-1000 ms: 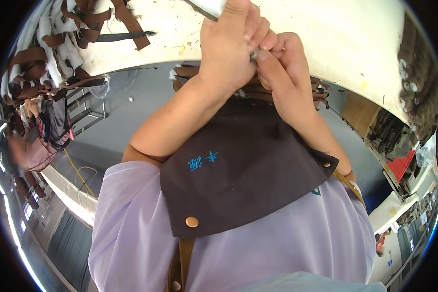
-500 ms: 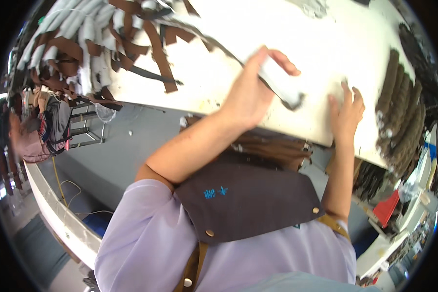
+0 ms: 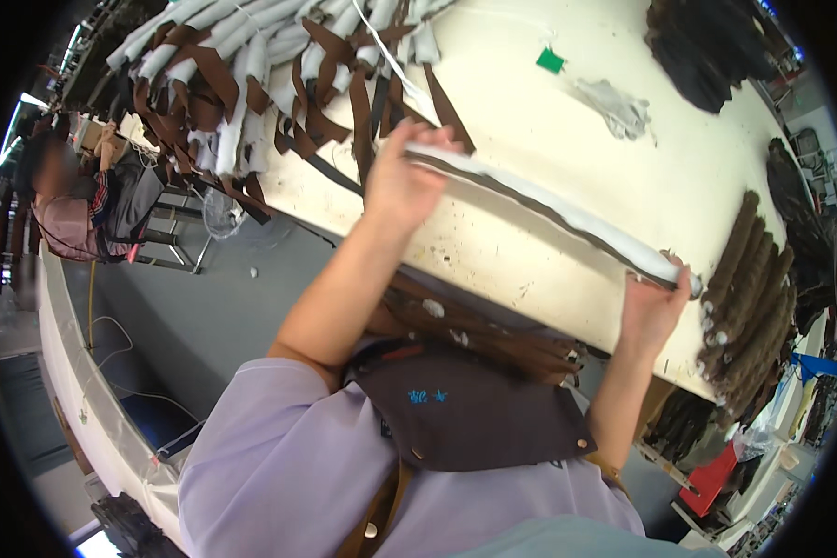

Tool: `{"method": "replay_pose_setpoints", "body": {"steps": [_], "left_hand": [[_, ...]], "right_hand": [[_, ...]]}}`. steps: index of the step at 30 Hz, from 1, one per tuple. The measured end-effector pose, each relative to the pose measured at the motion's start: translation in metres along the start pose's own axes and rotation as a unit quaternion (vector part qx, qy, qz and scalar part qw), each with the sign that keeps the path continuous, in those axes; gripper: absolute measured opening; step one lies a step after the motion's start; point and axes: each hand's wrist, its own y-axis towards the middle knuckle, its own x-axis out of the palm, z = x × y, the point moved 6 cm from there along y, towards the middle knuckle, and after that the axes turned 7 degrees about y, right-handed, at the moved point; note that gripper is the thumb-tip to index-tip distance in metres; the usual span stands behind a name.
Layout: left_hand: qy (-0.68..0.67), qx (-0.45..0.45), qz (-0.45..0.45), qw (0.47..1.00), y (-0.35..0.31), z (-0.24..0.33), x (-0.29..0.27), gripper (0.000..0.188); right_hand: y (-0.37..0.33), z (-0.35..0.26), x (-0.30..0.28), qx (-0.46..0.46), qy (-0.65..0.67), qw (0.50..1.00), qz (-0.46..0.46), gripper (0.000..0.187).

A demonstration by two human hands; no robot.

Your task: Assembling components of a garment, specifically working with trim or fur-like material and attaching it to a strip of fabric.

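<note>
A long white strip with a dark brown edge (image 3: 558, 219) is stretched between my hands above the pale table (image 3: 530, 270). My left hand (image 3: 407, 179) is closed around its left end, beside the heap of white rolls. The other end, lower and to the right, is pinched in my right hand (image 3: 653, 302), close to the brown furry rolls (image 3: 749, 302). On the far left of the table lie many white rolls (image 3: 219, 153) with brown flat strips (image 3: 219, 84) hanging from them.
A green piece (image 3: 550, 60) and a crumpled clear bag (image 3: 614, 107) lie farther back. Dark furry pieces (image 3: 702, 51) sit at the far right. Brown material (image 3: 484, 321) hangs under the table's near edge. A person (image 3: 70, 209) sits at the left.
My left hand has drawn left and my right hand has come lower, now holding the other end. The strip, hanging at one end before, is now taut. The view has shifted.
</note>
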Motion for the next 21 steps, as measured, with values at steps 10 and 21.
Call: {"method": "replay_pose_setpoints", "body": {"steps": [10, 21], "left_hand": [[0.676, 0.020, -0.216, 0.704, -0.102, -0.023, -0.035, 0.037], [0.689, -0.113, -0.279, 0.659, -0.146, -0.041, -0.081, 0.040]], "right_hand": [[0.135, -0.013, -0.016, 0.101, 0.002, 0.994, 0.036, 0.023], [0.261, 0.068, -0.039, 0.066, -0.327, 0.937, 0.101, 0.026]]}}
